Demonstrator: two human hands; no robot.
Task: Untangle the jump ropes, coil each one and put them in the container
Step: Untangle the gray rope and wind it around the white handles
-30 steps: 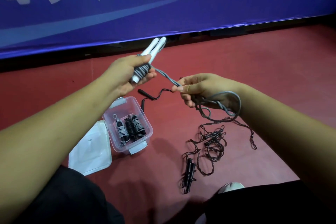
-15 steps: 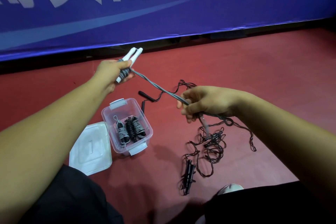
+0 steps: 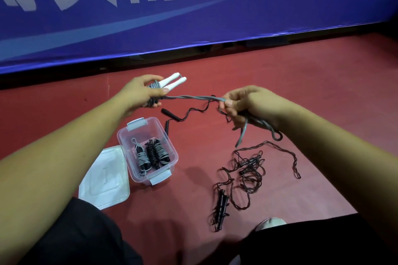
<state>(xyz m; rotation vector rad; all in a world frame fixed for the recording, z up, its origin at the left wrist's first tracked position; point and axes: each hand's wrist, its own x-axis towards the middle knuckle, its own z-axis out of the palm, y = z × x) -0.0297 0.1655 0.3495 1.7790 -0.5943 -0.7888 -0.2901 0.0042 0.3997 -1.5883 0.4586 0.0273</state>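
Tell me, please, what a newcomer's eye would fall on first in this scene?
The two hands at centre: the left hand grips white handles partly wound with grey rope, which the right hand holds stretched across. Below them an open clear container holds three coiled ropes, its lid lying beside it. Right of it, a dark tangle of ropes sprawls on the red floor.

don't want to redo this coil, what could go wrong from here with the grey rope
1. The grey rope hangs slack below the right hand, just above the dark tangle; it may snag there.
2. A loose dark rope runs up to that hand and might get wound in.
3. If the left hand eases on the white handles, the turns could unwind.
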